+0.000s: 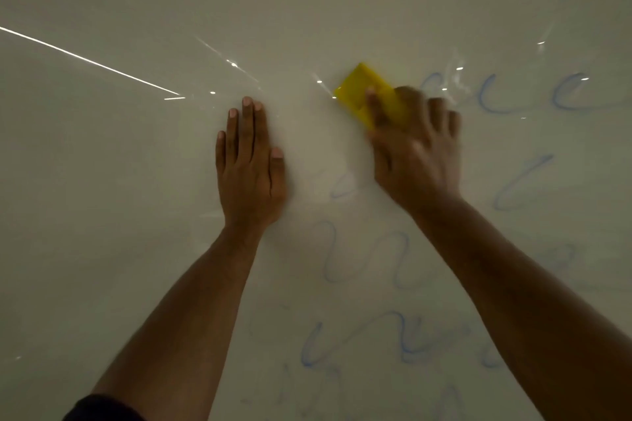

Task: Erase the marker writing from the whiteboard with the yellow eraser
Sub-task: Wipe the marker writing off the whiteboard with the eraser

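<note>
The glossy whiteboard (pixel 136 181) fills the whole view. Blue marker writing (pixel 369 256) loops across its right half and lower middle, some of it smeared and faint. My right hand (pixel 417 150), blurred by motion, holds the yellow eraser (pixel 362 89) against the board with the thumb across it, just left of the top row of blue letters (pixel 567 96). My left hand (pixel 251 164) lies flat on the board with fingers straight and together, a short way left of the eraser.
Bright light streaks and glints (pixel 89 61) reflect off the board's upper left. The left half of the board bears no writing. A dark sleeve edge (pixel 102 408) shows at the bottom left.
</note>
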`<act>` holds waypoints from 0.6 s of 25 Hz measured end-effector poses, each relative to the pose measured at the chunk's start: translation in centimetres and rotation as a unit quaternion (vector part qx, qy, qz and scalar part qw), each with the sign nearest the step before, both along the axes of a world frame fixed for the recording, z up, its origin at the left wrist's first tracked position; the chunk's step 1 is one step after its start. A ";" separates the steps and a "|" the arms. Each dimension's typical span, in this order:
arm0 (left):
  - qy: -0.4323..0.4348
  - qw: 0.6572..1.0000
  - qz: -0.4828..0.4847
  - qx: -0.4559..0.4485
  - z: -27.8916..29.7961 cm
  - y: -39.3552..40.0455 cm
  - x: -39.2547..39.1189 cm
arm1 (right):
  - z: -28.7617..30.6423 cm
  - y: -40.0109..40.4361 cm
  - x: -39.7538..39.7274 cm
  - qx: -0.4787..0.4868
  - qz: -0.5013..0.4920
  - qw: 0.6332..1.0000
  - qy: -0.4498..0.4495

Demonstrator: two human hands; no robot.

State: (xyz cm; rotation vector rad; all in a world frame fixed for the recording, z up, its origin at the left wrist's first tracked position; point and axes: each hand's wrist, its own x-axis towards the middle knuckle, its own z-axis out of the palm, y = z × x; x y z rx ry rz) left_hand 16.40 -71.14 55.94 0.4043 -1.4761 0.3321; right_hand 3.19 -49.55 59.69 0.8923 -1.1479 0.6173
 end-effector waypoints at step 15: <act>-0.003 1.000 -0.016 -0.006 -0.8 0.0 0.2 | -3.2 1.1 0.3 -0.072 0.001 0.994 -0.078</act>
